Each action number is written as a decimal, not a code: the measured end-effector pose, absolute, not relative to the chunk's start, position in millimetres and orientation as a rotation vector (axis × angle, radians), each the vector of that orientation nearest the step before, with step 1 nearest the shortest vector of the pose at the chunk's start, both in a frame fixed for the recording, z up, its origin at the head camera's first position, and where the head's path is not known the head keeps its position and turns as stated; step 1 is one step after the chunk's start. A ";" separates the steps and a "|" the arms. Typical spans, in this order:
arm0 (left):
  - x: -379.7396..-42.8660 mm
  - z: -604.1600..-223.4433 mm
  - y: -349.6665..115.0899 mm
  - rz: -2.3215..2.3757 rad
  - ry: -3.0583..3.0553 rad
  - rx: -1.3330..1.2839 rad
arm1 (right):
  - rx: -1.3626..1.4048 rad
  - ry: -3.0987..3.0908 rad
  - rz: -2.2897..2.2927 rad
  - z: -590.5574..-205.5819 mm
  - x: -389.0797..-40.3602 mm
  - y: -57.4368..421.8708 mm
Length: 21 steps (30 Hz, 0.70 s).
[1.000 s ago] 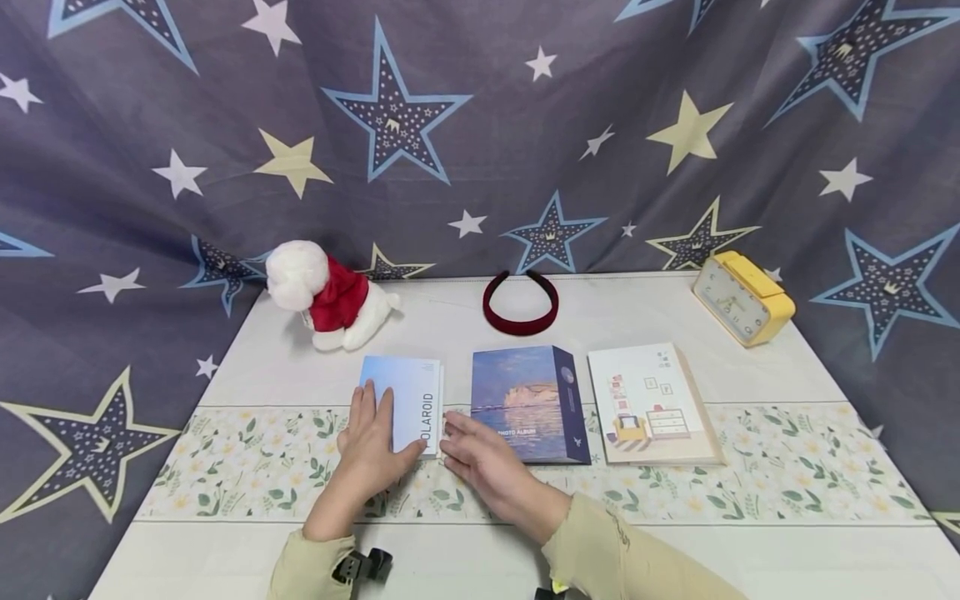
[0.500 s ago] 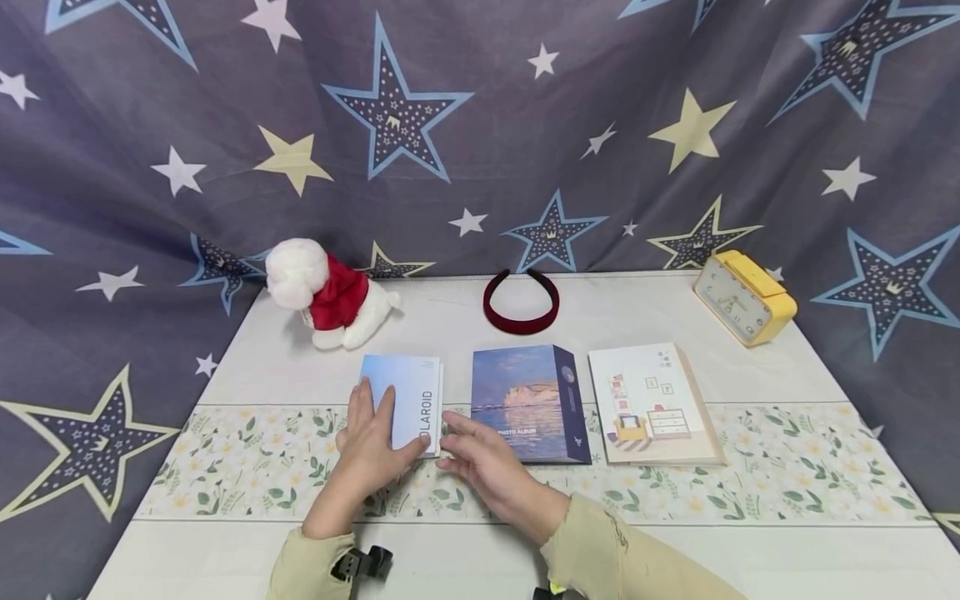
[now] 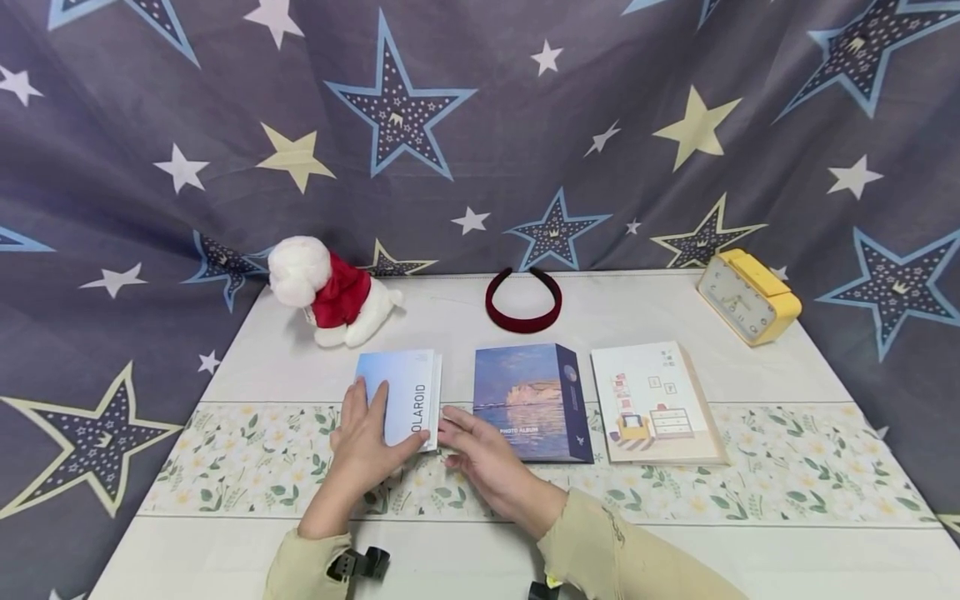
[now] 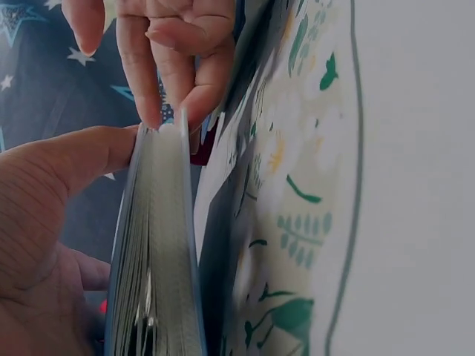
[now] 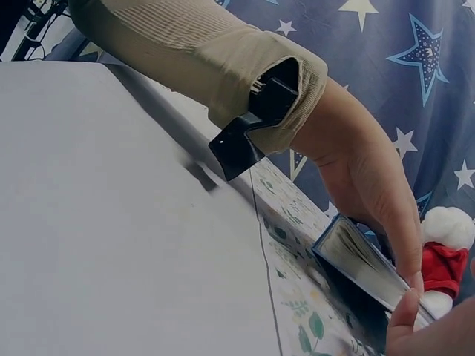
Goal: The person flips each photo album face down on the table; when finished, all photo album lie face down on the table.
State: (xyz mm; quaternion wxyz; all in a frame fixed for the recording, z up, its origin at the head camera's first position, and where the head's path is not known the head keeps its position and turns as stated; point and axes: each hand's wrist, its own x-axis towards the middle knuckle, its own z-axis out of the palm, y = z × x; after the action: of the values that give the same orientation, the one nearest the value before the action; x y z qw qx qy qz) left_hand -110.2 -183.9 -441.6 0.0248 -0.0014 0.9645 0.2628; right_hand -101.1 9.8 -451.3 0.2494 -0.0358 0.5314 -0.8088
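Note:
A light-blue photo album [image 3: 424, 396], marked with dark lettering that ends in "OLAROID", is under my left hand [image 3: 367, 446]. That hand spans the cover, with its fingers on the left part and its thumb at the right edge. My right hand [image 3: 487, 467] comes in from the right, its fingertips against the album's right edge. The left wrist view shows the same album [image 4: 172, 245] edge-on, its pages between the covers. There the left thumb [image 4: 104, 152] bends onto the cover's edge, and the right fingertips [image 4: 151, 111] meet that edge. In the right wrist view, both hands come together at an edge.
Right of my hands lie a dark-blue photo album [image 3: 517, 400] and a white album [image 3: 652, 400] with a furniture drawing. Behind are a white plush dog [image 3: 300, 271] in red, a dark-red headband [image 3: 523, 322] and a yellow alarm clock [image 3: 750, 297]. A star-patterned curtain [image 3: 480, 133] closes the back.
The light-blue album has shifted slightly left and away from me, with the left hand moving along. The right fingertips stay at its edge. The head view has shifted a little.

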 end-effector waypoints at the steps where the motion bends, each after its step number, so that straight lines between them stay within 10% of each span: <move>1: -110.1 -441.7 -183.8 0.813 2.987 -0.006 | -0.102 1.452 -2.198 -451.5 -101.3 9.6; 21: -106.5 -433.3 -165.5 0.839 2.992 0.039 | -0.132 1.407 -2.250 -451.1 -97.8 11.1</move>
State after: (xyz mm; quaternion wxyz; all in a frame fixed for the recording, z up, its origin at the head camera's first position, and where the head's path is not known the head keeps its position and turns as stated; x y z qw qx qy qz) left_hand -106.5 -165.5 -433.3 0.0168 0.0124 0.9626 0.2700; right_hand -97.8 11.1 -451.1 0.2402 -0.0483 0.5141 -0.8220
